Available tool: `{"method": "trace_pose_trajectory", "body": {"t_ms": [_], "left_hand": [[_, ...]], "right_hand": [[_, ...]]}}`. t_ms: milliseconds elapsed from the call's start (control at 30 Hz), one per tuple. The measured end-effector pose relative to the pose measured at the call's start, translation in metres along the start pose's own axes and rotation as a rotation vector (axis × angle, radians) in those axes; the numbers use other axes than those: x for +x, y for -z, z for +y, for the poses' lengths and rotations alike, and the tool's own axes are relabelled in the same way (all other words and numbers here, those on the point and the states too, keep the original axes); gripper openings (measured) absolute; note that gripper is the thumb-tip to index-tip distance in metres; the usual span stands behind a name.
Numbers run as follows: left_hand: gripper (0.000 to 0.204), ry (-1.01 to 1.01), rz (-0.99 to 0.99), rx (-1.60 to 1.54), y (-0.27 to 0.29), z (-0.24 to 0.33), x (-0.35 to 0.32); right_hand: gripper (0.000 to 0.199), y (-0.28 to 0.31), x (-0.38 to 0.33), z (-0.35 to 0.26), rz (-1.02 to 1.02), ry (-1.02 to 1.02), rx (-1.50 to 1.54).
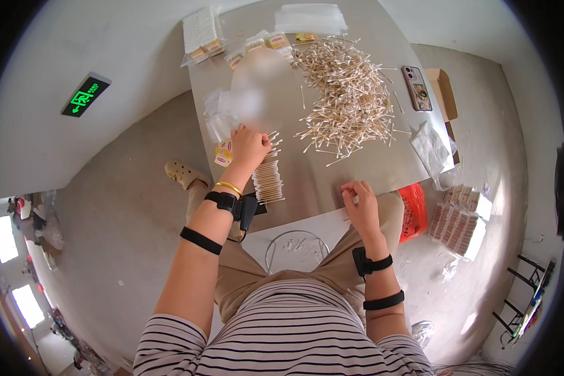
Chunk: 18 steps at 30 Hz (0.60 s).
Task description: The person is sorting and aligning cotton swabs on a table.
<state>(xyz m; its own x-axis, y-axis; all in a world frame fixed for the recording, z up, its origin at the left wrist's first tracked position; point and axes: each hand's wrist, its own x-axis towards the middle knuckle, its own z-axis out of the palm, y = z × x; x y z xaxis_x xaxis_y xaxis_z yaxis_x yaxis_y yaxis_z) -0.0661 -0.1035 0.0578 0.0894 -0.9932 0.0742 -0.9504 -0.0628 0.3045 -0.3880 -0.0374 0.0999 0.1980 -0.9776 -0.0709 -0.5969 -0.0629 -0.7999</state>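
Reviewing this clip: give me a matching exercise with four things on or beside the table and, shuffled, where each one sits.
Things:
1 loose pile of cotton swabs
2 phone
3 neat row of swabs
4 red bag

Places:
A beside the left hand
B far middle of the table
C below the table's right near corner
D right edge of the table

Pairs: 1-B, 2-D, 3-A, 4-C

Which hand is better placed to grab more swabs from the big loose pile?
Probably the right hand. It rests at the table's near edge, with nothing visibly held, just below the loose pile of cotton swabs. The left hand is farther left, busy at the aligned row of swabs.
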Motion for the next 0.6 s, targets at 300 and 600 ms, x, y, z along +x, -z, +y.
{"method": "trace_pose_trajectory", "body": {"t_ms": [300,600], "left_hand": [[0.01,0.125,-0.122,-0.448,0.069,0.032,-0.022],[0.007,0.005,-0.214,-0.979,0.15,0.089,-0.109]], "right_hand": [[0.012,-0.007,0.017,-0.042,-0.016,0.03,0.227],[0.015,-0.015,0.009,-0.114,-0.292,0.114,0.714]]}}
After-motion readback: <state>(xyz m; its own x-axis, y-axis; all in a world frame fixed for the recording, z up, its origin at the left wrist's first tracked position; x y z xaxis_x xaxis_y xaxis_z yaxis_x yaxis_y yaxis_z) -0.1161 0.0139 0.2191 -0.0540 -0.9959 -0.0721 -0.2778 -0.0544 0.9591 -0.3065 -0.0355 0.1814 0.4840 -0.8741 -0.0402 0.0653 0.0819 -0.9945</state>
